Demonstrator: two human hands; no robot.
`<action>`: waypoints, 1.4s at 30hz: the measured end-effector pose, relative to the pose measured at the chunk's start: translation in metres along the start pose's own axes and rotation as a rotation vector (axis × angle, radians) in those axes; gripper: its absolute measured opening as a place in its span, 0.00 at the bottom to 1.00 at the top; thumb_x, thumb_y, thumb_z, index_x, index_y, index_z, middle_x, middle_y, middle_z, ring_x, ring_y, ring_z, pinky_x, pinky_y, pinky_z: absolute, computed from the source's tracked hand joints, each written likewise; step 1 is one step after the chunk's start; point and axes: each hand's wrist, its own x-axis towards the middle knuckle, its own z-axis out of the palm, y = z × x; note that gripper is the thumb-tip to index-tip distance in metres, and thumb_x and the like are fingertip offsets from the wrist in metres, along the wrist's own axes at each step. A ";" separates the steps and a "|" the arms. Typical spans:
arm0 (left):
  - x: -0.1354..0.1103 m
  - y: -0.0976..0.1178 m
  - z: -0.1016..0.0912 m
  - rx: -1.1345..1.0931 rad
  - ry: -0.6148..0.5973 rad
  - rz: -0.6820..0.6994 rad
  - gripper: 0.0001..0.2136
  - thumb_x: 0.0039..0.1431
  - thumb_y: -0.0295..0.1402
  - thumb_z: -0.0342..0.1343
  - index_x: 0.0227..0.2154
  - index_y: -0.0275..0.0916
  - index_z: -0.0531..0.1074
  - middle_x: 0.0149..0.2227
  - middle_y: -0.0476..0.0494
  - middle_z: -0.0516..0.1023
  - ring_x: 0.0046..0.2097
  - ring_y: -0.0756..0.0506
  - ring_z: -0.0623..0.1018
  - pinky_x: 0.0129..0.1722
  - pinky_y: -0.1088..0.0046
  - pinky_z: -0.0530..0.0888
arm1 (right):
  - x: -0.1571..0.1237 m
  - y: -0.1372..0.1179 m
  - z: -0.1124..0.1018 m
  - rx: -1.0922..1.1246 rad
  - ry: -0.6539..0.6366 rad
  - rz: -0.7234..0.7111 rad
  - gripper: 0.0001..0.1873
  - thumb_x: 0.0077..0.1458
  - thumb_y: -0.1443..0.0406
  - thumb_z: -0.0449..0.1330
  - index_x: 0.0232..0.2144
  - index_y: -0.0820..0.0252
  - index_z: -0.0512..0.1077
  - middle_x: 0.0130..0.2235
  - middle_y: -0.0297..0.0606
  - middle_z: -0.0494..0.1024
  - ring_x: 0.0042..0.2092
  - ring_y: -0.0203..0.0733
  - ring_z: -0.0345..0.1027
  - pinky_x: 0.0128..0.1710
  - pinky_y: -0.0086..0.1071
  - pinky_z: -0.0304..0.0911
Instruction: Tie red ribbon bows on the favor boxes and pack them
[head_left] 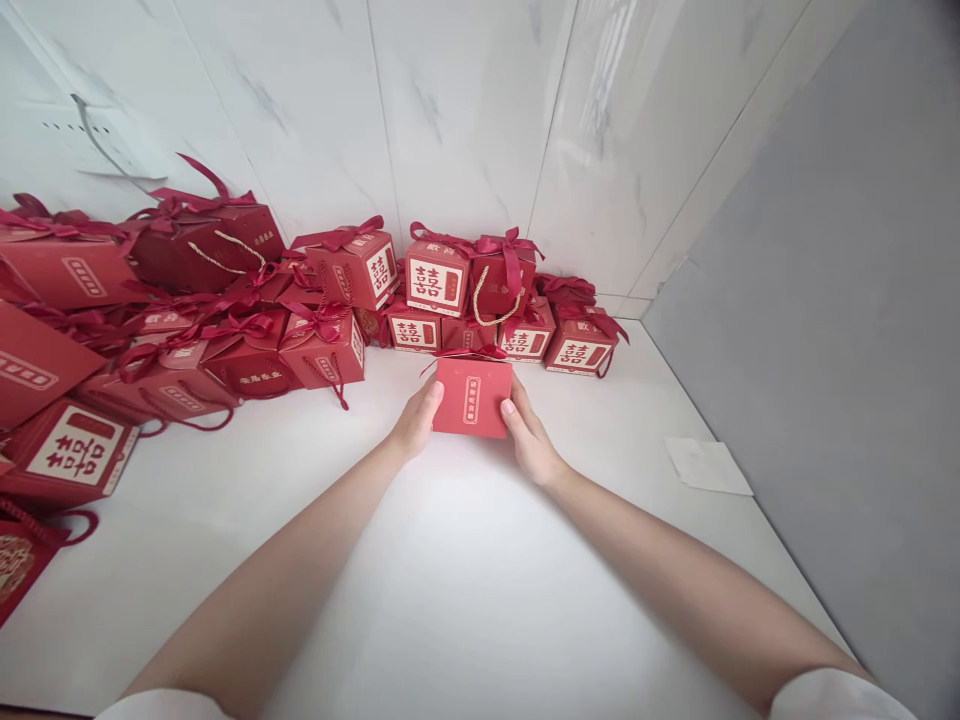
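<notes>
A red gift box [491,405] with a ribbon on top is held between my two hands, at the middle of the white table. My left hand [417,415] grips its left side, thumb on the front face. On the right side my right hand [531,432] presses in the same way, its thumb on the front edge. The fingers behind the box are hidden. White vertical characters in a frame mark the face toward me. Just behind it stands a row of similar boxes, among them one with a white label [581,354].
Many red ribboned boxes [247,370] are heaped along the left and back, some stacked on others. A tiled wall [465,120] closes off the back, a grey panel [840,330] the right. A white paper [707,465] lies near the table's right edge.
</notes>
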 end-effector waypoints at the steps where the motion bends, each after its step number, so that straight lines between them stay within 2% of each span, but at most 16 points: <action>1: 0.000 0.000 0.000 0.011 0.005 0.003 0.34 0.62 0.58 0.46 0.61 0.38 0.66 0.58 0.39 0.74 0.62 0.35 0.69 0.62 0.58 0.66 | 0.000 0.000 0.000 0.000 0.001 -0.002 0.34 0.66 0.49 0.49 0.69 0.46 0.46 0.69 0.34 0.54 0.70 0.46 0.46 0.68 0.44 0.47; 5: 0.000 0.000 0.000 0.029 0.004 0.018 0.34 0.62 0.58 0.45 0.62 0.39 0.65 0.59 0.40 0.73 0.63 0.35 0.68 0.62 0.58 0.66 | 0.000 0.000 0.000 -0.007 0.005 0.006 0.34 0.66 0.48 0.50 0.69 0.47 0.47 0.69 0.35 0.56 0.69 0.47 0.47 0.68 0.45 0.50; 15: 0.000 -0.001 -0.002 0.046 -0.009 0.014 0.32 0.64 0.56 0.43 0.62 0.39 0.64 0.62 0.42 0.69 0.64 0.36 0.66 0.63 0.59 0.64 | 0.000 0.000 0.000 0.004 0.003 0.016 0.34 0.65 0.49 0.50 0.68 0.49 0.49 0.70 0.35 0.53 0.69 0.47 0.49 0.67 0.44 0.52; 30: -0.001 0.002 0.001 0.032 0.003 0.007 0.32 0.64 0.56 0.44 0.61 0.39 0.65 0.61 0.40 0.71 0.64 0.36 0.67 0.63 0.59 0.64 | 0.000 0.000 0.000 -0.004 0.009 0.031 0.35 0.65 0.47 0.51 0.68 0.48 0.49 0.69 0.37 0.56 0.68 0.48 0.50 0.66 0.45 0.52; 33: -0.001 0.003 0.001 0.030 0.018 0.005 0.32 0.63 0.57 0.45 0.59 0.39 0.67 0.58 0.40 0.74 0.63 0.36 0.69 0.63 0.59 0.65 | 0.000 -0.001 0.000 -0.015 0.014 0.040 0.36 0.64 0.46 0.51 0.69 0.49 0.48 0.69 0.36 0.56 0.69 0.48 0.50 0.66 0.45 0.53; 37: 0.000 0.004 -0.004 0.133 0.039 -0.009 0.33 0.61 0.59 0.44 0.53 0.37 0.73 0.52 0.38 0.78 0.59 0.34 0.72 0.60 0.59 0.67 | 0.000 -0.003 0.000 -0.015 0.013 0.029 0.36 0.64 0.47 0.50 0.69 0.49 0.49 0.69 0.36 0.56 0.69 0.47 0.49 0.67 0.44 0.52; 42: -0.001 0.008 -0.005 0.323 0.125 -0.001 0.31 0.62 0.58 0.44 0.41 0.34 0.79 0.37 0.39 0.82 0.43 0.36 0.79 0.46 0.61 0.73 | 0.000 -0.005 0.001 0.013 0.060 0.039 0.38 0.64 0.48 0.53 0.69 0.51 0.46 0.69 0.38 0.55 0.68 0.47 0.51 0.66 0.43 0.54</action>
